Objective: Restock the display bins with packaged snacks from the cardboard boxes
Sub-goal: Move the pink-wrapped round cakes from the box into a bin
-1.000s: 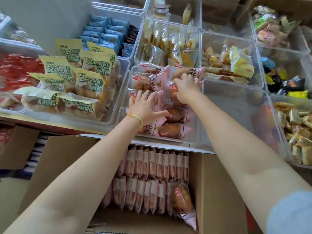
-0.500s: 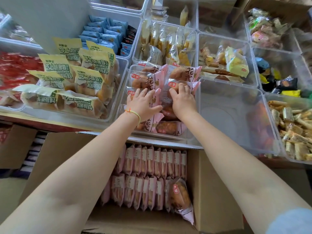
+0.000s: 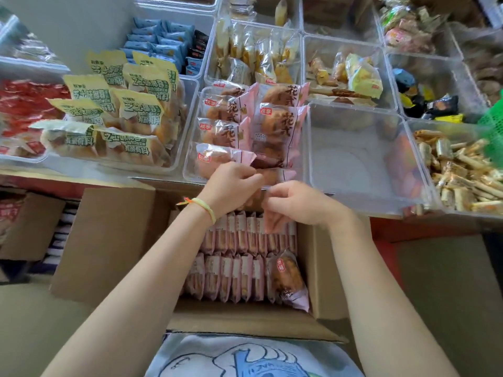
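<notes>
Here, head view, the only one. Both hands have come back from deep in the clear bin (image 3: 300,137) of pink pastry packs (image 3: 277,123), where a moment ago they lay flat on the packs pressing and squaring them; now they sit at the bin's near rim, just above the open cardboard box (image 3: 109,240). Reading: the tidying of this load looks finished and the next grab from the box is probably due. The bin holds two stacked columns of pink packs and looks near full. Left hand (image 3: 231,185), yellow band at the wrist, fingers curled at the near edge of the bin, touching the frontmost pink pack (image 3: 215,156); whether it pinches that wrapper or only rests against it, cannot tell. Right hand (image 3: 296,202), fingers curled together, seems to pinch a thin pink wrapper edge (image 3: 272,221) hanging below the fingertips over the box; blurred, so not certain. The box still carries two rows of packs standing on edge (image 3: 239,257), plus one loose pack (image 3: 288,281) lying flat at the right end. The neighbouring bin (image 3: 353,159) to the right holds nothing visible of its own. Other bins around hold yellow-labelled breads (image 3: 130,110) and wrapped sticks (image 3: 462,170).
</notes>
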A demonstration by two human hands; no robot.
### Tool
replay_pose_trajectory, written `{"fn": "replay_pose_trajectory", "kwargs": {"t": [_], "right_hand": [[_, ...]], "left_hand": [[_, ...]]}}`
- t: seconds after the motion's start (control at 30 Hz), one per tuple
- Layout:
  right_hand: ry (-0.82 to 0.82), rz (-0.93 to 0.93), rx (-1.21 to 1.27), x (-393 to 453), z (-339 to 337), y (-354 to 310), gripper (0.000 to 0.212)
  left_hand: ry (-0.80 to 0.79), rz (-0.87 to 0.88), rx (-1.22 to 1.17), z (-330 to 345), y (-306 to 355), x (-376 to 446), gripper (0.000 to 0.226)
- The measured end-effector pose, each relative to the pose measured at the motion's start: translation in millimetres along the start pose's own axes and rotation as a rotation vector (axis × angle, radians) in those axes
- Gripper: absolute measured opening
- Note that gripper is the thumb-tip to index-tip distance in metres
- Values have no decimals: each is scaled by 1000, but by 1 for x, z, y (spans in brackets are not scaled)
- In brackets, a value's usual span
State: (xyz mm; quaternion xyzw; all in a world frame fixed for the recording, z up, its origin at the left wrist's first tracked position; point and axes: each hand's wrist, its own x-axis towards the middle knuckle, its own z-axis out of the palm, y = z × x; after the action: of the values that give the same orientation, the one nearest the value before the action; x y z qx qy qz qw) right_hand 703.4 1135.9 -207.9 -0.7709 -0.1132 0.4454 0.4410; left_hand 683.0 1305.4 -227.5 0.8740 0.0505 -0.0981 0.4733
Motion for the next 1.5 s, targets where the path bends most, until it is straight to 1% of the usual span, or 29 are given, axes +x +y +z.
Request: {"fn": "replay_pose_trajectory", "kwargs": {"t": [0.07,0.1,0.17,0.2,0.23,0.27,0.33,0.37,0.4,0.5,0.57,0.63,0.7,0.8,0.9,0.93,1.0,1.07,1.13,1.2,1.23,1.3,1.33,1.4,1.43,1.47,1.5], "right_hand": [[-106,135,-178,1,11,18,20],[-106,186,-305,6,18,29,20],[-24,241,-647,23,34,56,23],[10,270,-797,33,42,72,32],[26,333,-855,42,49,90,43],[21,422,-836,49,56,107,49],[-36,552,-785,52,69,137,45],[-56,577,-762,48,75,146,46],[-51,561,-756,46,80,155,52],[54,436,-779,40,88,168,75],[81,388,-719,40,84,167,88],[92,334,-569,37,75,161,101],[116,241,-320,30,63,151,110],[157,105,-83,18,44,130,105],[81,23,11,1,25,108,105],[60,-5,63,-6,20,99,106],[22,-70,167,-21,9,82,108],[11,-121,203,-35,0,65,107],[53,-171,238,-43,-7,53,107],[134,-197,280,-43,-13,46,106],[172,-202,284,-40,-16,43,103],[220,-209,241,-36,-22,36,95],[222,-209,197,-36,-26,31,87],[177,-208,57,-36,-34,17,70],[164,-210,-4,-34,-39,10,65],[187,-218,-50,-31,-45,3,64],[246,-224,-91,-28,-51,-4,64]], "left_hand": [[-134,-98,81,13,-14,-7,34],[-180,-136,119,21,-23,-8,34],[-230,-201,131,37,-43,-11,31],[-244,-229,115,45,-52,-12,29],[-248,-254,99,53,-60,-15,28],[-246,-270,87,60,-66,-17,26],[-235,-298,70,68,-74,-23,24],[-229,-315,58,71,-76,-26,23],[-227,-331,44,73,-78,-28,22],[-228,-373,5,75,-82,-32,19],[-210,-378,-8,75,-85,-34,21],[-203,-368,11,75,-86,-37,22],[-202,-363,41,75,-87,-38,20],[-155,-375,-12,75,-88,-38,16],[-9,-332,-150,66,-76,-39,39],[-7,-317,-219,60,-69,-38,42],[-124,-295,-349,46,-52,-39,45],[-241,-240,-359,31,-33,-40,48],[-310,-171,-364,18,-21,-38,46],[-366,-152,-375,6,-9,-36,39],[-365,-141,-381,2,-3,-34,36],[-283,-91,-373,-4,2,-25,36],[-232,-61,-371,-6,1,-19,45],[-155,-31,-387,-10,3,-10,71],[-121,-26,-421,-11,5,-5,75],[-82,-11,-468,-12,9,-1,70],[-24,10,-517,-14,14,4,60]]}}
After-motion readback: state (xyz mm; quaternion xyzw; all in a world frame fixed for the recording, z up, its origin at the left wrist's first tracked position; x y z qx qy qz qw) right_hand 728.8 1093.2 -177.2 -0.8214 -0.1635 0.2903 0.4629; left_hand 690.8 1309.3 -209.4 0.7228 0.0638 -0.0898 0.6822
